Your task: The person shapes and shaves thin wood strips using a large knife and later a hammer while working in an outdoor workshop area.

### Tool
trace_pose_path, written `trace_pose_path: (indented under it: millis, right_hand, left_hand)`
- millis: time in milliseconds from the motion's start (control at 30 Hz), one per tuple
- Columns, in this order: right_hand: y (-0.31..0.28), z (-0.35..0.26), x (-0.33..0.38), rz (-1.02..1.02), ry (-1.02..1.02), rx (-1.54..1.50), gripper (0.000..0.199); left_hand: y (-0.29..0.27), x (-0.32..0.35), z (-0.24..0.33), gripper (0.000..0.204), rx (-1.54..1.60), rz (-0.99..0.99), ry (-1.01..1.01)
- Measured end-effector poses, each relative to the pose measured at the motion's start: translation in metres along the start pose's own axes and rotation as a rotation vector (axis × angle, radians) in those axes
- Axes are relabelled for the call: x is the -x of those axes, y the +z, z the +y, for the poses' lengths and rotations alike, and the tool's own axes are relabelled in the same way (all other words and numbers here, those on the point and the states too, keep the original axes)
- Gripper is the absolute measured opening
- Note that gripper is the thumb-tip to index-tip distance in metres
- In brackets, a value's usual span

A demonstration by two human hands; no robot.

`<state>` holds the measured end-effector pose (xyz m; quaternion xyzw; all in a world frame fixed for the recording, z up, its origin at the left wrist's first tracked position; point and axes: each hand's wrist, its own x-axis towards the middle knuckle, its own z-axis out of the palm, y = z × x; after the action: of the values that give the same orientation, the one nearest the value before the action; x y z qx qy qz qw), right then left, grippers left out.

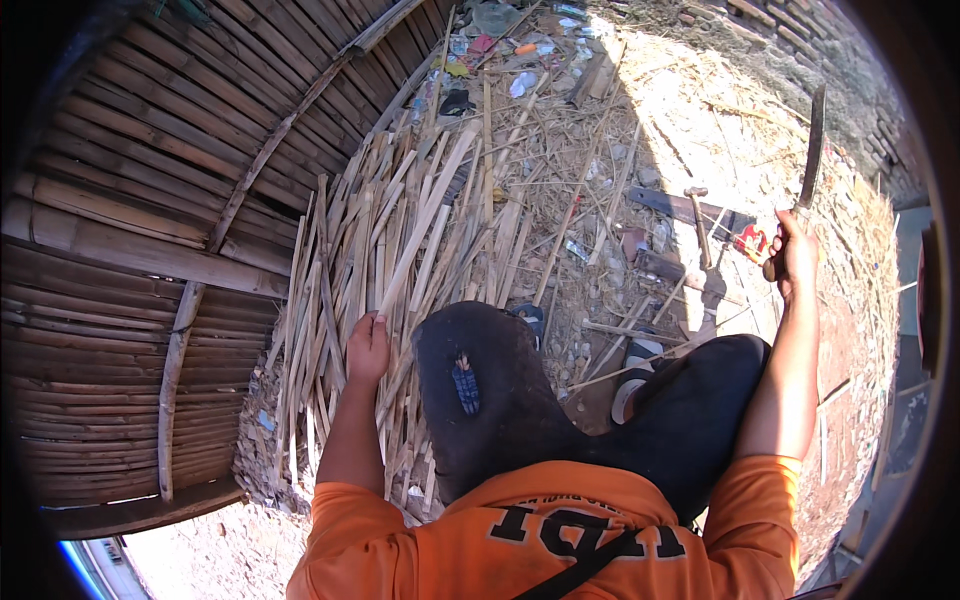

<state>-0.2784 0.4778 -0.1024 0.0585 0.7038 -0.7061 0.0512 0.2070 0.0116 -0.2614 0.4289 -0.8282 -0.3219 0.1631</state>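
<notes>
In my right hand (795, 248) is a machete, its dark curved blade (815, 145) pointing up and away at the far right. The fingers wrap round its handle. My left hand (368, 348) pinches the near end of a pale bamboo strip (430, 215), which slants away to the upper right over a heap of similar strips (340, 250). Between the machete and my knees lie a hammer (699, 228) and a hand saw (680, 207) with a red-marked handle on the ground. The hammer's head rests over the saw blade.
A bamboo-slat wall (150, 130) rises along the left, beside the strip heap. Straw and bamboo scraps (560, 170) cover the ground, with litter (525, 82) farther off. A brick wall (780, 25) stands at the far right. My bent knees (480, 400) lie between my hands.
</notes>
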Motion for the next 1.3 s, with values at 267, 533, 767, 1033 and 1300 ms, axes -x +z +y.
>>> trace_pose_path:
  millis: [267, 533, 767, 1033, 1300]
  right_hand:
    - [0.031, -0.030, 0.038, -0.136, -0.127, 0.088, 0.017]
    - [0.066, -0.066, 0.079, -0.308, -0.318, -0.070, 0.023]
    - [0.045, -0.081, 0.091, -0.368, -0.485, -0.202, 0.031]
    - [0.032, -0.067, 0.081, -0.235, -0.698, 0.151, 0.033]
    - [0.044, -0.071, 0.091, -0.322, -0.791, 0.539, 0.032]
  left_hand:
    - [0.018, -0.038, 0.044, 0.031, 0.034, 0.099, 0.289]
    - [0.039, -0.118, 0.216, 0.021, 0.394, -0.063, 0.466]
    - [0.128, -0.142, 0.306, 0.022, 0.424, -0.170, 0.477]
    - [0.179, -0.116, 0.306, 0.030, 0.525, -0.274, 0.473]
    - [0.144, -0.125, 0.318, 0.025, 0.664, -0.397, 0.509]
